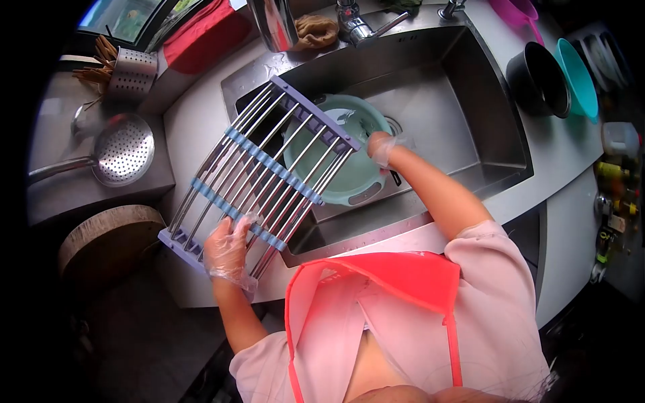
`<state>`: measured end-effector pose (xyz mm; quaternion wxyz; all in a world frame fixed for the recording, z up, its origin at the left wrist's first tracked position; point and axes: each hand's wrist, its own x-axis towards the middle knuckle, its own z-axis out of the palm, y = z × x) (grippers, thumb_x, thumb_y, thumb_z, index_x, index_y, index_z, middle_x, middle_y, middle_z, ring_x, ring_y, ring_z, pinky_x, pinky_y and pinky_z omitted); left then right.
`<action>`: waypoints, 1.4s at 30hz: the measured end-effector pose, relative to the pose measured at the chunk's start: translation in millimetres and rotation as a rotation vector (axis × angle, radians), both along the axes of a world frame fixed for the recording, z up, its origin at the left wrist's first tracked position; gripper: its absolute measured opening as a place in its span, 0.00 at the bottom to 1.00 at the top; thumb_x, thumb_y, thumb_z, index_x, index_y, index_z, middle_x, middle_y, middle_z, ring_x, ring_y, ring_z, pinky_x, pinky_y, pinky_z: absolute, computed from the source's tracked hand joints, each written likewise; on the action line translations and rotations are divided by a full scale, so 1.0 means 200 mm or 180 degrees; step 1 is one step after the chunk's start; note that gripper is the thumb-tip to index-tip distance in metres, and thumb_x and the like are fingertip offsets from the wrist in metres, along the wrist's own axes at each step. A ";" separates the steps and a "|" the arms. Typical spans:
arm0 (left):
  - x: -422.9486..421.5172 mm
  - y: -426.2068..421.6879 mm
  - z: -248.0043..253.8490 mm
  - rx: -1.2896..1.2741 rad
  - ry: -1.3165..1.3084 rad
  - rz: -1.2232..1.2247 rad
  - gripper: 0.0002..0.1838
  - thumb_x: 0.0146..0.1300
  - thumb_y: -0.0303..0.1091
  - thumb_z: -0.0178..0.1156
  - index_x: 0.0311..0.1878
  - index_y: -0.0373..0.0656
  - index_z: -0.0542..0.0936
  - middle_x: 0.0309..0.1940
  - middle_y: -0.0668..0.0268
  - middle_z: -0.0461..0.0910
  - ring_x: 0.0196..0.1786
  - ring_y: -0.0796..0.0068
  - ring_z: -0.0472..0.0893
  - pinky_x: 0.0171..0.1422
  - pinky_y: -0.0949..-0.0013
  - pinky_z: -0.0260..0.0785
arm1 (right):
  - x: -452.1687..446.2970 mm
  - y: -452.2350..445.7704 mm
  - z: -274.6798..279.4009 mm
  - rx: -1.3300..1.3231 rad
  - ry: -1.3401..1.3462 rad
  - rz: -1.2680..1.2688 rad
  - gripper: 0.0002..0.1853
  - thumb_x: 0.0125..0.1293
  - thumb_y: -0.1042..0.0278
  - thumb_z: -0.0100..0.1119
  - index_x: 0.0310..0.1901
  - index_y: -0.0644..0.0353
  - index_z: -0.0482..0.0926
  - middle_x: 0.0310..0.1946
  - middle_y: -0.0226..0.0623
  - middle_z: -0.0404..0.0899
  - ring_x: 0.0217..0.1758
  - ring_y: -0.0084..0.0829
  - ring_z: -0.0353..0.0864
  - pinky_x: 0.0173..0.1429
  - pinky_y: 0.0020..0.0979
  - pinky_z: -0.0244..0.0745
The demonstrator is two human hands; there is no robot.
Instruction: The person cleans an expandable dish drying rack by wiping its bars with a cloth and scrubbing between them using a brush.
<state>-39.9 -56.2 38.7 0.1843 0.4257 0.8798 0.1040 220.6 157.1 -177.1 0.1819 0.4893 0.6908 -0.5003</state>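
Observation:
A roll-up rack (269, 168) of steel rods, with purple end strips and blue joints, lies tilted over the left part of the sink. My left hand (227, 250), in a clear plastic glove, grips its near left edge by a blue strip. Beyond the rack's right end, my right hand (381, 149), also gloved, is closed at the rim of a pale green basin (349, 195); what its fingers hold is hidden. Water shows in the basin, which stands in the steel sink (447, 114) partly under the rack.
A faucet (359, 30) and a brown cloth (316, 31) are behind the sink. To the right stand a black pot (537, 80) and a teal bowl (576, 80). At left are a skimmer (124, 149), a utensil holder (132, 72) and a round wooden board (101, 235).

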 end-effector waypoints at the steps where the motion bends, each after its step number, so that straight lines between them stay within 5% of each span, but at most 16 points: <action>1: 0.04 0.03 0.02 -0.0014 -0.0010 0.0026 0.18 0.57 0.46 0.62 0.26 0.40 0.74 0.17 0.61 0.72 0.19 0.66 0.70 0.25 0.66 0.62 | -0.06 0.00 0.04 -0.0312 -0.0298 -0.0212 0.12 0.60 0.75 0.42 0.31 0.71 0.77 0.20 0.48 0.76 0.16 0.38 0.77 0.18 0.35 0.71; 3: 0.13 0.10 0.06 -0.0079 0.0475 -0.0218 0.17 0.59 0.44 0.60 0.26 0.39 0.74 0.18 0.59 0.76 0.23 0.65 0.75 0.28 0.66 0.65 | -0.07 -0.01 0.13 -0.0621 -0.0620 -0.0389 0.13 0.61 0.74 0.42 0.32 0.69 0.78 0.26 0.51 0.79 0.18 0.38 0.78 0.19 0.35 0.72; 4: 0.15 0.12 0.06 -0.0094 0.0458 -0.0193 0.17 0.59 0.44 0.60 0.26 0.39 0.74 0.18 0.59 0.76 0.23 0.65 0.75 0.28 0.66 0.65 | -0.01 -0.05 0.18 -0.0747 -0.0068 -0.0895 0.13 0.61 0.73 0.42 0.33 0.69 0.77 0.24 0.49 0.78 0.17 0.37 0.77 0.19 0.35 0.71; 7: 0.22 0.21 0.13 -0.0556 0.0528 -0.0281 0.23 0.57 0.55 0.58 0.29 0.41 0.75 0.24 0.53 0.77 0.29 0.48 0.75 0.34 0.57 0.66 | 0.20 -0.16 0.35 -0.1126 0.0649 -0.1928 0.12 0.62 0.72 0.40 0.33 0.69 0.75 0.21 0.44 0.76 0.15 0.35 0.74 0.18 0.34 0.69; 14: 0.31 0.29 0.03 -0.0690 0.0827 -0.0589 0.26 0.54 0.59 0.58 0.26 0.41 0.73 0.21 0.53 0.75 0.27 0.46 0.73 0.33 0.54 0.65 | 0.09 -0.36 0.46 -0.1687 0.1240 -0.3731 0.11 0.61 0.71 0.37 0.29 0.65 0.70 0.17 0.39 0.71 0.13 0.31 0.69 0.18 0.34 0.63; 18: 0.31 0.26 0.01 -0.0817 0.0882 -0.0649 0.23 0.58 0.58 0.54 0.32 0.43 0.75 0.23 0.50 0.78 0.31 0.44 0.78 0.38 0.50 0.68 | 0.04 -0.35 0.49 -0.1475 0.1199 -0.3356 0.13 0.59 0.68 0.37 0.25 0.63 0.70 0.12 0.40 0.68 0.15 0.33 0.71 0.21 0.33 0.56; 19: 0.32 0.26 0.02 -0.0857 0.0874 -0.0620 0.23 0.58 0.58 0.54 0.31 0.43 0.75 0.23 0.49 0.78 0.31 0.44 0.78 0.37 0.50 0.68 | 0.03 -0.37 0.55 -0.1701 0.1109 -0.3410 0.12 0.60 0.69 0.37 0.27 0.65 0.71 0.16 0.40 0.70 0.15 0.34 0.72 0.24 0.36 0.64; 24: 0.33 0.24 -0.01 -0.0809 0.0757 -0.0551 0.23 0.58 0.58 0.54 0.31 0.43 0.75 0.23 0.50 0.78 0.31 0.44 0.77 0.37 0.49 0.68 | -0.02 -0.41 0.43 -0.1649 0.1402 -0.3818 0.11 0.59 0.70 0.39 0.26 0.67 0.70 0.15 0.43 0.71 0.15 0.37 0.73 0.19 0.38 0.63; 27: 0.34 0.25 -0.02 -0.0734 0.0785 -0.0625 0.24 0.58 0.58 0.54 0.31 0.43 0.75 0.23 0.49 0.77 0.30 0.44 0.77 0.37 0.49 0.68 | -0.07 -0.46 0.56 -0.1951 0.1326 -0.3269 0.10 0.58 0.74 0.38 0.27 0.70 0.69 0.16 0.45 0.70 0.15 0.40 0.74 0.13 0.38 0.67; 30: 0.32 0.25 -0.01 -0.0753 0.0762 -0.0545 0.23 0.58 0.57 0.54 0.31 0.43 0.75 0.22 0.50 0.77 0.31 0.44 0.77 0.37 0.49 0.68 | -0.08 -0.45 0.54 -0.1948 0.1418 -0.3148 0.07 0.58 0.76 0.38 0.37 0.68 0.64 0.20 0.45 0.71 0.14 0.39 0.74 0.11 0.38 0.67; 34: 0.31 0.23 0.06 -0.0613 0.0539 -0.0514 0.24 0.57 0.58 0.55 0.29 0.43 0.76 0.24 0.52 0.78 0.30 0.46 0.76 0.35 0.54 0.68 | 0.00 -0.46 0.60 -0.1871 0.1391 -0.2887 0.07 0.61 0.74 0.38 0.39 0.65 0.62 0.21 0.41 0.71 0.15 0.34 0.75 0.12 0.35 0.68; 36: 0.23 0.18 0.04 -0.0428 0.0137 -0.0219 0.21 0.57 0.52 0.59 0.27 0.41 0.76 0.23 0.54 0.78 0.27 0.54 0.78 0.31 0.57 0.67 | 0.07 -0.47 0.67 -0.1502 0.1998 -0.2739 0.06 0.65 0.70 0.40 0.39 0.63 0.62 0.23 0.38 0.72 0.16 0.29 0.75 0.16 0.30 0.69; 37: 0.25 0.16 0.10 0.0101 -0.0813 0.0240 0.17 0.58 0.43 0.62 0.26 0.38 0.75 0.18 0.60 0.74 0.22 0.71 0.75 0.26 0.65 0.64 | 0.10 -0.47 0.66 -0.1445 0.2211 -0.2744 0.08 0.67 0.66 0.43 0.39 0.62 0.63 0.24 0.36 0.72 0.15 0.26 0.73 0.18 0.27 0.68; 42: 0.14 0.02 0.08 0.0470 -0.1457 0.0771 0.12 0.58 0.35 0.62 0.26 0.38 0.74 0.17 0.72 0.66 0.21 0.86 0.64 0.23 0.77 0.57 | 0.11 -0.37 0.69 -0.0952 0.2796 -0.3222 0.08 0.65 0.66 0.46 0.36 0.63 0.66 0.22 0.37 0.72 0.13 0.26 0.69 0.19 0.26 0.67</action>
